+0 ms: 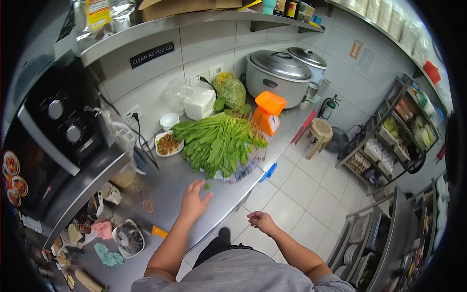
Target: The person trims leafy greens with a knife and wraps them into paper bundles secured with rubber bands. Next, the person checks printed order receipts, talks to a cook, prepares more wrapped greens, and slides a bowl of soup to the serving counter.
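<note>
Over the steel counter [172, 192], my left hand [194, 199] is held with its fingers apart and nothing in them, close to the front of a big heap of leafy greens [214, 141]. The greens lie partly on a crumpled greyish cloth or wrap [245, 168]. My right hand [261, 221] hangs beyond the counter's edge, above the tiled floor, its fingers loosely curled; whether it holds anything small is not clear. A white dish of chopped brown food [169, 144] sits left of the greens, and an orange scale [266, 119] stands behind them.
Large lidded pots [277, 78] stand at the back of the counter. A microwave [53, 126] is at left, above jars and a white container [129, 238]. An orange handle [159, 231] lies by my left forearm. A stool [319, 134] and racks [389, 131] are at right.
</note>
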`<action>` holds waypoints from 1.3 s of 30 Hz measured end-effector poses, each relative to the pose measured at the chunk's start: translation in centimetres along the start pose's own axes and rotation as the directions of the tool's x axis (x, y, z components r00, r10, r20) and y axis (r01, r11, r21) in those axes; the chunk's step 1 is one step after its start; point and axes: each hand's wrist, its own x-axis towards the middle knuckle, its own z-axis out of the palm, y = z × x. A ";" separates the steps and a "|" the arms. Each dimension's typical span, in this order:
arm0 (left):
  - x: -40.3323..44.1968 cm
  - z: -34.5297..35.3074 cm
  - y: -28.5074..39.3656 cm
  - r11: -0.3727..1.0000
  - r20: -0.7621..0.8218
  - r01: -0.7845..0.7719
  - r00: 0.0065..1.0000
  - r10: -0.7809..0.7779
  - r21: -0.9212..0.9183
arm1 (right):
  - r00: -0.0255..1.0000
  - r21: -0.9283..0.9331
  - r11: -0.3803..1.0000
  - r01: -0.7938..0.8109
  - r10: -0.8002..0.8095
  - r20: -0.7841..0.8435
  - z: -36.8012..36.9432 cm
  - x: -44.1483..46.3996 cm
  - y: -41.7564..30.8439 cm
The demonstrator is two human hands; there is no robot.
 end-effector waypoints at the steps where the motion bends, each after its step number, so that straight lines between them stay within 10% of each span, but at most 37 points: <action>1: 2.7 0.4 0.8 0.998 -0.087 -0.045 0.995 0.048 0.041 | 1.000 0.000 1.000 0.003 -0.003 0.007 -1.2 1.8 -0.7; 6: 20.1 5.9 5.2 0.985 -0.187 0.026 0.982 0.006 0.168 | 0.999 -0.046 0.999 -0.013 0.014 0.035 -6.5 6.7 -1.8; 13: 31.6 13.7 3.5 0.749 -0.007 0.436 0.866 -0.499 0.499 | 0.995 -0.003 0.995 -0.098 0.098 -0.022 -18.6 13.3 -4.4; 22: 30.5 15.6 3.3 0.797 -0.197 0.240 0.968 -0.154 0.554 | 0.961 -0.145 0.978 0.149 -0.108 0.254 -30.6 27.3 -8.7; 29: 29.8 14.1 4.6 0.895 -0.380 0.436 0.846 -0.373 0.090 | 0.917 -0.141 0.954 0.263 -0.202 0.345 -35.6 31.6 -12.0; 39: 31.8 17.7 5.1 0.635 -0.213 0.394 0.914 -0.344 0.665 | 0.910 -0.042 0.981 0.189 -0.158 0.384 -36.7 32.3 -9.1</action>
